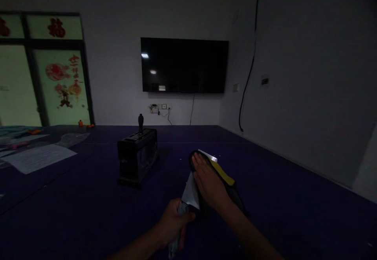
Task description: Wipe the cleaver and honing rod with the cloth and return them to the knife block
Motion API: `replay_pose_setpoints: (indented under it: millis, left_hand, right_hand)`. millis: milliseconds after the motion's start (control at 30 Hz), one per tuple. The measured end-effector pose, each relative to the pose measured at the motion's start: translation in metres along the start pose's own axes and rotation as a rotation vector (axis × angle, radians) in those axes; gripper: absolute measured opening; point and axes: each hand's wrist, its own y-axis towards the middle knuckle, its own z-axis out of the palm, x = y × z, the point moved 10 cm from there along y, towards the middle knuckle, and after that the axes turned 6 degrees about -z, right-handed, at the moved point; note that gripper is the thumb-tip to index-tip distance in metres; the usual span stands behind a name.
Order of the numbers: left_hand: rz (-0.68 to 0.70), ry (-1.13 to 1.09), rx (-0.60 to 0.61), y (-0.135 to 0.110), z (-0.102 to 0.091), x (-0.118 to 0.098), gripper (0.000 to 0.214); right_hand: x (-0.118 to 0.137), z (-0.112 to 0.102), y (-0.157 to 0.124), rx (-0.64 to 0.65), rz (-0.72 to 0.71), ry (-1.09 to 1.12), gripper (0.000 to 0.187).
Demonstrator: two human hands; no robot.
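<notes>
Near centre, a person's left hand (172,221) grips a broad silver metal knife (191,194) by its grey handle (182,208); just beyond, the right hand (208,180) lies flat-fingered on a black-and-yellow fabric cloth (223,173) against it, any pinch beneath hidden, risking a cut should the fabric slip; farther left stands a glossy black box-shaped block (128,162)

A red 福 (56,28) stands on the upper glass pane (73,29).
</notes>
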Motion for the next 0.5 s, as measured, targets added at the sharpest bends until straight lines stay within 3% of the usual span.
replay_pose_setpoints:
  millis: [500]
  left_hand:
    - [0.021,-0.010,0.019,0.001,0.000,0.001,0.048]
  right_hand:
    - [-0.026,-0.005,-0.006,-0.043,0.181,-0.084,0.054]
